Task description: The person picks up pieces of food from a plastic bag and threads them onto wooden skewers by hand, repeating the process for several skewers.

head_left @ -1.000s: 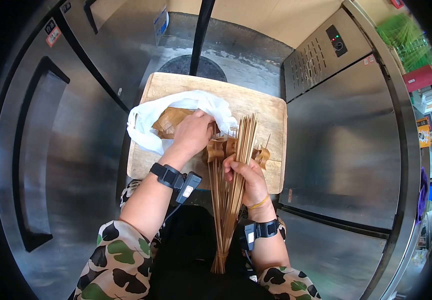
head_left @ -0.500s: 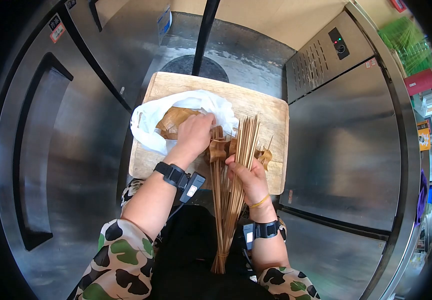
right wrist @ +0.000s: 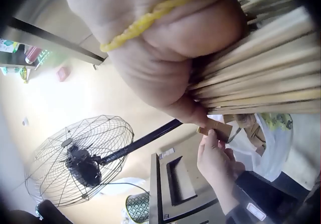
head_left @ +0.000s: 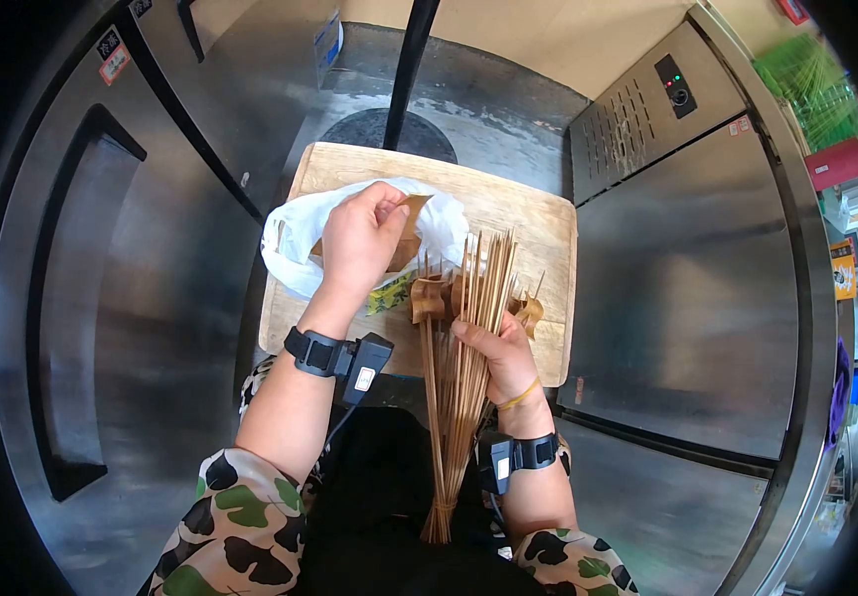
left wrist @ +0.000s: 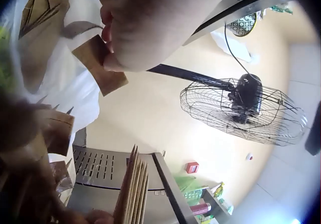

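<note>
Steel cabinets (head_left: 687,268): large doors to the left and right of the work, a control panel far right.
Fan (left wrist: 244,108): stands on a dark pole beyond the far edge of the board.
Wooden board (head_left: 523,223): serves as the table, between the cabinets, just in front of the person.
White bag (head_left: 290,243): lies open on the left half of the board, brown sheets showing inside.
Skewer bundle (head_left: 459,377): long sticks, tied at the near end, tips fanned over the board; a few folded brown pieces already threaded near the tips.
Right hand (head_left: 498,358): grip closed round the middle of the bundle, holding it steady and upright on the lap.
Left hand (head_left: 359,238): above the bag mouth, thumb and fingers pinching one brown sheet.
Brown sheet (left wrist: 100,71): a thin flat piece, lifted clear of the bag, left of the skewer tips.
Handling, as judged: pinch only one sheet, fold it evenly, bring it right to a single tip, and keep fingers behind the point while pushing it down.
Caution, as judged: a thin sheet looks likely to tear if pulled sideways.
</note>
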A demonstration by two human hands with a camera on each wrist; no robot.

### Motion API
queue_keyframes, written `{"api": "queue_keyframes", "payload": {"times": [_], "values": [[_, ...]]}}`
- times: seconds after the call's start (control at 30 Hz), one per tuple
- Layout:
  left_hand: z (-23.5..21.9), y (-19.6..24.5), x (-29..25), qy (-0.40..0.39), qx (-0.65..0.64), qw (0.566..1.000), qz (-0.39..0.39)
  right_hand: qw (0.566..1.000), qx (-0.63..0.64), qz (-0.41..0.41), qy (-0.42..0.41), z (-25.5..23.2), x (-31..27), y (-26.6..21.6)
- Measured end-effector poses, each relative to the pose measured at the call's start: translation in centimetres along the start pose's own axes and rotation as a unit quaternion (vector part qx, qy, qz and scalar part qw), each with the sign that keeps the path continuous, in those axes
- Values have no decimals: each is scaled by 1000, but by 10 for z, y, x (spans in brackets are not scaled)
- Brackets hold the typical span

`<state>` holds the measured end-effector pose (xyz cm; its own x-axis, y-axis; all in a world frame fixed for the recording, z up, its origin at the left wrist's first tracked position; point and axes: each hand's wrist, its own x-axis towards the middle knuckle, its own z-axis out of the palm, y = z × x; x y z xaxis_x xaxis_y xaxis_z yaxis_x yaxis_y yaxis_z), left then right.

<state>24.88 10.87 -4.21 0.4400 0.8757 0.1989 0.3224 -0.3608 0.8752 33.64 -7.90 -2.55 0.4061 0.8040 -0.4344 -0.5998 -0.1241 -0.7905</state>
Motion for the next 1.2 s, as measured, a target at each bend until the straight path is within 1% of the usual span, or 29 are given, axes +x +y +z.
{"api": "queue_keyframes", "payload": {"times": [0.03, 0.1, 0.2, 0.3, 0.4, 0.5, 0.6, 0.8, 0.9, 1.0, 1.1, 1.2], "values": [[2, -4, 1, -29, -77, 996, -15, 1000, -2, 0, -2, 0, 1, 1], [6, -10, 3, -85, -229, 969, -46, 1000, -6, 2, -5, -1, 2, 3], [5, -2, 3, -131, -331, 932, -74, 1000, -5, 8, -15, 2, 3, 3], [5, 5, 0, -126, -367, 918, -83, 1000, -7, 19, -3, 9, 0, 1], [3, 14, 0, -108, -390, 911, -80, 1000, -25, 8, -15, 7, 2, 4], [0, 17, -1, -109, -372, 916, -106, 999, -16, 19, -35, 11, 1, 0], [5, 13, -1, -124, -340, 929, -83, 998, -41, 16, -35, 10, 1, 0], [14, 7, -3, -131, -337, 930, -65, 997, -76, -5, -18, 7, 2, 5], [15, 6, -3, -123, -341, 930, -61, 996, -84, -6, -18, 9, 1, 3], [14, 7, -4, -128, -336, 931, -64, 995, -99, -25, -5, 9, 2, 6], [11, 13, -4, -136, -315, 938, -59, 997, -76, -18, -23, 12, 2, 5], [11, 15, -4, -138, -331, 931, -59, 997, -67, -11, -27, 9, 6, 11]]}}
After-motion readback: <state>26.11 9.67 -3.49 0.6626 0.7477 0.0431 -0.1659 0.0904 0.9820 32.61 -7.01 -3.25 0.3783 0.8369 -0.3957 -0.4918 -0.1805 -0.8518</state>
